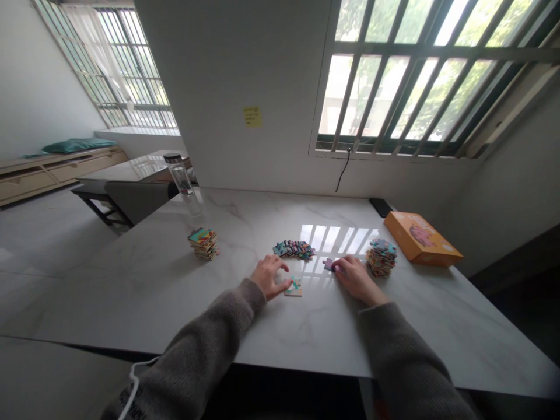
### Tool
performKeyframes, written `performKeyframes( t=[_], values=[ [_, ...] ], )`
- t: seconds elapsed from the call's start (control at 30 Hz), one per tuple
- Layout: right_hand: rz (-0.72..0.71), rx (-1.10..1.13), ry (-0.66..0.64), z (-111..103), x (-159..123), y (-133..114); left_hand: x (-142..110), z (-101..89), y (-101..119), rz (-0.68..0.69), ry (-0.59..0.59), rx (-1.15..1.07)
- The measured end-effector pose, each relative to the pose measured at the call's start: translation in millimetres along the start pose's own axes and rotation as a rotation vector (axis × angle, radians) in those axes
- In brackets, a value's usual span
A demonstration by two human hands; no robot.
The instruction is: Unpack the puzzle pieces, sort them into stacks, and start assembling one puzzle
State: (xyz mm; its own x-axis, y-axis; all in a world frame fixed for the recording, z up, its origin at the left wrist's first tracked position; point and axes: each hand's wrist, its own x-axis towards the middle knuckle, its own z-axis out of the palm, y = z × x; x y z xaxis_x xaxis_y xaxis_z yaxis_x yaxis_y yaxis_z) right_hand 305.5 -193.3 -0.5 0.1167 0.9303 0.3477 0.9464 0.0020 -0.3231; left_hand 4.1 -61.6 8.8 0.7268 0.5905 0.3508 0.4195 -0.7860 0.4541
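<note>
My left hand (270,276) rests on the marble-look table, thumb and fingers apart. Its thumb touches the edge of a light-coloured puzzle piece (294,287) that lies flat. My right hand (355,278) has its fingertips closed on a purple puzzle piece (329,265) at the table surface. Beyond both hands, a fanned row of puzzle pieces (294,249) leans over on its side. One stack of puzzle pieces (203,243) stands to the left, and another stack of pieces (382,257) rises just right of my right hand.
An orange box (422,239) lies at the table's right side, with a black phone (380,207) behind it. At the far left corner stands a clear bottle (178,175) with a dark lid. The wall (280,157) borders the table's back edge.
</note>
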Motion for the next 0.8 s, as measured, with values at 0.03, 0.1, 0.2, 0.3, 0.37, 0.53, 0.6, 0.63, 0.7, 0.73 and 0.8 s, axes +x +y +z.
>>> performKeyframes(
  t=[0.03, 0.1, 0.2, 0.3, 0.37, 0.53, 0.6, 0.63, 0.7, 0.73, 0.8],
  values=[
    [0.002, -0.003, 0.029, 1, 0, -2, 5, -1.8, -8, -0.028, 0.071, -0.01],
    [0.004, 0.009, 0.11, 2, 0, -7, 17, -4.8, -24, -0.118, 0.17, 0.011],
    [0.004, 0.058, 0.222, 0, 2, -18, 32, -6.9, -43, -0.199, 0.15, 0.081],
    [-0.019, 0.132, 0.233, -2, 3, -32, 40, -7.1, -49, -0.166, 0.056, 0.109],
    [-0.05, 0.181, 0.21, -1, 4, -43, 42, -6.8, -49, -0.144, 0.028, 0.105],
    [-0.076, 0.266, 0.229, 1, 6, -53, 42, -6.2, -52, -0.124, 0.053, 0.089],
    [-0.068, 0.277, 0.248, 0, 6, -53, 39, -8.9, -54, -0.101, 0.077, 0.074],
    [-0.065, 0.277, 0.252, -1, 6, -53, 37, -11.4, -56, -0.083, 0.084, 0.064],
    [-0.064, 0.279, 0.248, -2, 5, -54, 27, -18.4, -59, -0.034, 0.082, 0.041],
    [-0.068, 0.284, 0.238, -3, 5, -55, 20, -22.3, -60, -0.006, 0.076, 0.028],
    [-0.087, 0.306, 0.207, -1, 4, -60, 2, -29.6, -61, 0.035, 0.072, 0.007]
  ],
)
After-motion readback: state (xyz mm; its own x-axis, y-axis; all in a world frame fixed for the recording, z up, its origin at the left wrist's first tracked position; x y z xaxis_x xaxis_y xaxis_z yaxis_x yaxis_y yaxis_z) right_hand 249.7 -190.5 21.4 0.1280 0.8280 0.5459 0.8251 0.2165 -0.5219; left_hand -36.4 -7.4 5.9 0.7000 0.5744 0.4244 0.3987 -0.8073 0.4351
